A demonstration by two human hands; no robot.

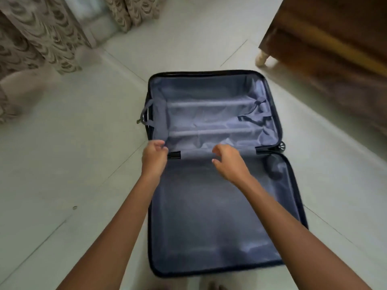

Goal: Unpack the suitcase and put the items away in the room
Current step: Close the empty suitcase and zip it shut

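A dark suitcase point(211, 266) lies flat open on the floor, both halves lined in grey-blue fabric. No items show in either half. The far half holds loose straps point(254, 118) at its right side and a strap loop point(146, 114) at its left rim. My left hand point(154, 158) hovers at the hinge line near the left edge, fingers curled, with nothing visibly in it. Over the middle of the hinge my right hand point(228, 161) has its fingers spread and curved, holding nothing. The frame is somewhat motion-blurred.
Pale tiled floor point(83, 164) surrounds the case. A wooden piece of furniture point(326, 49) on a light leg point(262, 58) stands at the upper right. Patterned curtains point(37, 34) hang at the upper left. A suitcase wheel point(281, 146) sticks out at the right of the hinge.
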